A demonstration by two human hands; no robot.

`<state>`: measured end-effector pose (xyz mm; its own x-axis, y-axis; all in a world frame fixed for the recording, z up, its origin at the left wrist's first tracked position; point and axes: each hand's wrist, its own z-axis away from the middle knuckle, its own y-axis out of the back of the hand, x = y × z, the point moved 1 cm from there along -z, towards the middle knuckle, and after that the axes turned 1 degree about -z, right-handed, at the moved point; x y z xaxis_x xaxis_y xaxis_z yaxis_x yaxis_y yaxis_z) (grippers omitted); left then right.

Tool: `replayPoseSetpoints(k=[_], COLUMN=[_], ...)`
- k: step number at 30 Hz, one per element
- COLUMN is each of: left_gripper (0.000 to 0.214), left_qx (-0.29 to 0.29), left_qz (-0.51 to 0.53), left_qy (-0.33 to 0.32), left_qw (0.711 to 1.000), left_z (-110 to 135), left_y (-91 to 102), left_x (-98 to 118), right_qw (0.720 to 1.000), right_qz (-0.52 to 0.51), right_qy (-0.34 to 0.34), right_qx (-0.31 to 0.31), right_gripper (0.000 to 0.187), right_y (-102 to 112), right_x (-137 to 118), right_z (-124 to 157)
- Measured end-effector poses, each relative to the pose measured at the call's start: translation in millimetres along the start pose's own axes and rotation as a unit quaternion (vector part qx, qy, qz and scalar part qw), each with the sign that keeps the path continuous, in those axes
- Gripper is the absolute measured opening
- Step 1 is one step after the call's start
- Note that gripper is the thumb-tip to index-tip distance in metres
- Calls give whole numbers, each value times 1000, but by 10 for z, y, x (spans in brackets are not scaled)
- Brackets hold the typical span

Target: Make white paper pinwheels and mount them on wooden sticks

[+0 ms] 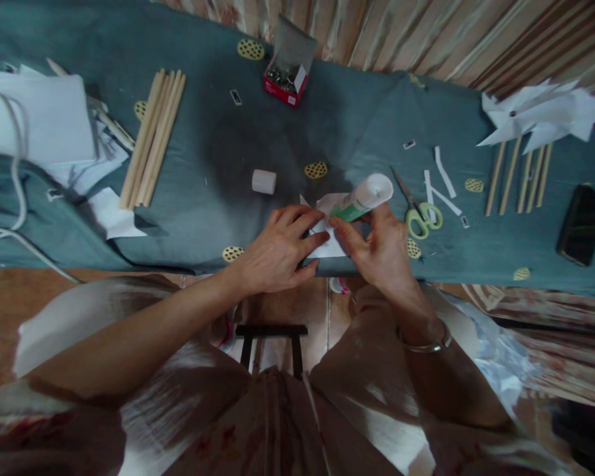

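Observation:
A white and green glue stick (361, 199) is tilted over a white sheet of paper (333, 250), with my right hand (384, 248) closed round it. The lower end of the stick meets or nearly meets the paper; my fingers partly hide that spot. My left hand (285, 251) rests on the paper's left side, its fingers stretched out and apart. A white cap (264, 182) lies on the cloth beyond my left hand. Just right of my right hand are scissors (416, 215) with light green handles, beside several thin paper strips (445, 173).
Wooden sticks (153, 142) and white paper sheets (54, 119) lie at left, near a white cable (17, 178). A red box of metal pieces (286, 79) stands open at the back. Paper pinwheels (540, 116) and a black phone (582, 225) are at right on the green tablecloth (203, 172).

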<state>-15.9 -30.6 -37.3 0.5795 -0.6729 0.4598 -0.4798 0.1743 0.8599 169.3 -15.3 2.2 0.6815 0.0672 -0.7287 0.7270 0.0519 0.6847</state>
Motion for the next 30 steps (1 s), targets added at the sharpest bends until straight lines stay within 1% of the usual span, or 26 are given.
replayPoseSetpoints(k=[5,10,19,24,30], left_gripper=[42,42,43,41,42], left_qx=[3,3,-3,-4,-1], left_qz=[5,-2,4,10,1], left_qy=[5,3,8,7,3], left_qw=[1000,1000,1000,1000,1000], left_z=[-2,-2,-4,-4,-2], left_y=[-2,-8,5,4,7], left_x=[3,-2,-2,-3,-2], right_qw=[1000,999,997,995,987], right_qz=[0,45,48,54,111], right_qy=[5,25,63,73,119], right_qx=[-3,-14,-21,-30,-3], right_gripper=[25,25,26,25,27], right_y=[6,7,10,18,-2], right_x=[-1,12,36,42,94], right_z=[1,17,28,34,65])
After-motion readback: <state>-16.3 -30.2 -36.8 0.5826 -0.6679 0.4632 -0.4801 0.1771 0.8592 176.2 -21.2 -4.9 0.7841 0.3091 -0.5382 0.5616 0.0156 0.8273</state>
